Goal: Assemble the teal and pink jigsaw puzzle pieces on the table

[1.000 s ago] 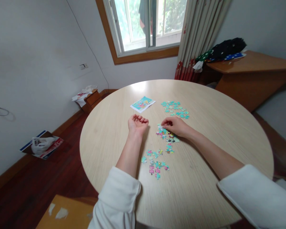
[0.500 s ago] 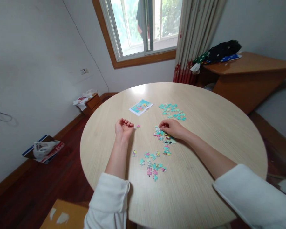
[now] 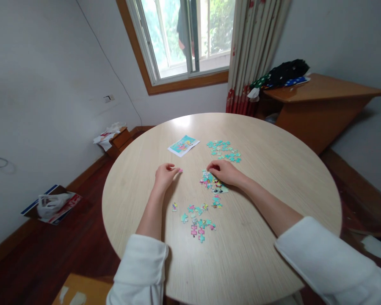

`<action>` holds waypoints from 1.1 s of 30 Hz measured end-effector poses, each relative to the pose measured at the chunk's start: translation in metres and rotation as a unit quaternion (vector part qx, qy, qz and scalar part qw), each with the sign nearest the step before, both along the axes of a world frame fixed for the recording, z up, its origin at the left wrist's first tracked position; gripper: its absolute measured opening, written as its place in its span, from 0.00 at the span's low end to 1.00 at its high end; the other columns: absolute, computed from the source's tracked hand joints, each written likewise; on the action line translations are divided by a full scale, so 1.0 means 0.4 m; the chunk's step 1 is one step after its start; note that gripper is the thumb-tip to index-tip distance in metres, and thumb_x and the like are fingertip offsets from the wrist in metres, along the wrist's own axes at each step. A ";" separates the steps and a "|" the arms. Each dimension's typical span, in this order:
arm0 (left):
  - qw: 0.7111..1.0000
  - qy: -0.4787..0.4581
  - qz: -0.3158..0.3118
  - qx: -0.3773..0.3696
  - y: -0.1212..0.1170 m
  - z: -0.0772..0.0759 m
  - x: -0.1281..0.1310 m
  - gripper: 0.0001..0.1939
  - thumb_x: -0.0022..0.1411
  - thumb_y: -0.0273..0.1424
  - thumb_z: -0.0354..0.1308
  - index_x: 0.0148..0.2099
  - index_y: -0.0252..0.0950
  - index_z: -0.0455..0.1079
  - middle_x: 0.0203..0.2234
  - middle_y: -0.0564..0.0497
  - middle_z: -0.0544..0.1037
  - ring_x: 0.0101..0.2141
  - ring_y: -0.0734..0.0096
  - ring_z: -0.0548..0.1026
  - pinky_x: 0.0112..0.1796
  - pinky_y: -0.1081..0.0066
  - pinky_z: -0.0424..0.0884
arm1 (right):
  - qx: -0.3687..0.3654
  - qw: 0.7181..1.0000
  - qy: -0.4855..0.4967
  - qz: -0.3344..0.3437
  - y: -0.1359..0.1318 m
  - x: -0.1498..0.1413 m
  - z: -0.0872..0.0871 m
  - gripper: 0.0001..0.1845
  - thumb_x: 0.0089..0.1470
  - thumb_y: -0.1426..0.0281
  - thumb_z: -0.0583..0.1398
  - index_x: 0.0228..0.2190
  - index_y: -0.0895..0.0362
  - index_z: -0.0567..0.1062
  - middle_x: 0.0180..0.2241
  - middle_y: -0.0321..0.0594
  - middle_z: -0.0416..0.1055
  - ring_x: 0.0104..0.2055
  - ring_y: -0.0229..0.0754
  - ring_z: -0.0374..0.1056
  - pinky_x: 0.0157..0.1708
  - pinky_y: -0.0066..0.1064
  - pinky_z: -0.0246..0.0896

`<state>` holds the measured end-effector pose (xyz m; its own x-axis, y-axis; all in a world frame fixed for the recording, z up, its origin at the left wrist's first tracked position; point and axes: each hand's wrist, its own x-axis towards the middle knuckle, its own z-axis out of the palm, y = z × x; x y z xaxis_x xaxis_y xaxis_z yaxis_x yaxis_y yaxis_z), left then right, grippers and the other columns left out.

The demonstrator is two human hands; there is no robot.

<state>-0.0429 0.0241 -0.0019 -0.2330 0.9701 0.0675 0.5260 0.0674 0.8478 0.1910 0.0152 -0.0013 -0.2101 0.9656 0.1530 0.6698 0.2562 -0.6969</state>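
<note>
A pink puzzle piece (image 3: 180,170) is between the thumb and fingers of my left hand (image 3: 165,174), left of the joined pieces. My right hand (image 3: 226,171) is closed over the upper edge of a partly joined puzzle (image 3: 213,183), its fingertips pressed together there. Whatever those fingertips hold, if anything, is hidden. Below this puzzle lies a small group of pieces (image 3: 216,201). Nearer to me are several loose pink, teal and yellow pieces (image 3: 197,228), with one lone piece (image 3: 174,206) to their left.
A printed picture card (image 3: 183,145) lies on the round table (image 3: 257,237) beyond my left hand. Several teal pieces (image 3: 224,150) are spread beyond my right hand. At the right stands a wooden desk (image 3: 324,91) with dark cloth on it. A cardboard box (image 3: 92,288) is at lower left.
My left hand has turned from palm-up to palm-down and taken the pink piece in its fingertips. My right hand stays at the joined puzzle. The view has shifted slightly.
</note>
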 end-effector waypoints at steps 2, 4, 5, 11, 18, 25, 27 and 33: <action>0.994 0.103 -0.021 -0.011 0.000 -0.011 0.004 0.14 0.46 0.35 0.66 0.36 0.33 0.74 0.28 0.47 0.76 0.31 0.66 0.72 0.33 0.69 0.64 | 0.005 1.000 0.000 -0.010 0.002 0.001 -0.001 0.11 0.49 0.77 0.56 0.30 0.59 0.79 0.26 0.39 0.75 0.28 0.37 0.65 0.30 0.26 0.57; 0.984 0.172 -0.037 -0.012 0.000 -0.017 0.008 0.13 0.48 0.35 0.65 0.36 0.34 0.75 0.31 0.47 0.76 0.34 0.63 0.73 0.36 0.67 0.64 | 0.004 1.000 0.000 -0.016 0.006 0.003 -0.004 0.12 0.49 0.77 0.55 0.31 0.60 0.79 0.26 0.40 0.75 0.28 0.37 0.65 0.30 0.26 0.57; 0.980 0.192 -0.044 -0.011 0.000 -0.020 0.010 0.11 0.50 0.34 0.64 0.36 0.34 0.75 0.31 0.47 0.77 0.35 0.63 0.73 0.37 0.67 0.64 | 0.004 1.000 0.001 -0.017 0.007 0.003 -0.005 0.12 0.50 0.77 0.55 0.32 0.60 0.79 0.26 0.40 0.75 0.28 0.37 0.65 0.30 0.26 0.57; 0.978 0.194 -0.071 -0.009 0.008 -0.029 0.007 0.09 0.54 0.36 0.61 0.32 0.35 0.74 0.30 0.47 0.77 0.35 0.63 0.73 0.37 0.67 0.65 | 0.005 1.000 0.014 -0.016 0.008 0.005 -0.009 0.12 0.50 0.77 0.55 0.32 0.60 0.78 0.23 0.38 0.72 0.25 0.36 0.62 0.28 0.26 0.55; 0.990 0.118 -0.079 0.008 0.018 -0.041 0.005 0.08 0.48 0.34 0.64 0.29 0.36 0.71 0.27 0.49 0.76 0.33 0.66 0.72 0.36 0.69 0.65 | 0.009 0.999 0.043 -0.031 0.013 0.013 -0.007 0.11 0.50 0.76 0.55 0.31 0.61 0.77 0.24 0.37 0.71 0.25 0.35 0.62 0.30 0.27 0.56; 0.994 0.040 -0.095 0.025 0.003 -0.028 0.024 0.06 0.45 0.22 0.60 0.27 0.37 0.67 0.24 0.53 0.75 0.26 0.71 0.71 0.32 0.71 0.63 | 0.031 0.993 0.088 -0.078 0.033 0.025 -0.020 0.10 0.46 0.75 0.55 0.28 0.60 0.77 0.22 0.35 0.69 0.25 0.36 0.61 0.29 0.27 0.55; 0.994 0.036 -0.101 0.030 0.001 -0.026 0.029 0.07 0.45 0.21 0.59 0.27 0.37 0.67 0.23 0.54 0.74 0.26 0.72 0.70 0.31 0.72 0.62 | 0.033 0.992 0.096 -0.081 0.035 0.027 -0.022 0.10 0.46 0.75 0.55 0.28 0.60 0.77 0.22 0.35 0.69 0.25 0.36 0.61 0.29 0.27 0.55; 0.994 0.019 -0.103 0.044 0.005 -0.031 0.031 0.06 0.45 0.23 0.59 0.27 0.36 0.66 0.21 0.55 0.73 0.24 0.73 0.69 0.30 0.73 0.62 | 0.072 0.985 0.107 -0.115 0.047 0.040 -0.023 0.13 0.46 0.73 0.53 0.29 0.60 0.77 0.22 0.36 0.70 0.25 0.37 0.62 0.29 0.28 0.55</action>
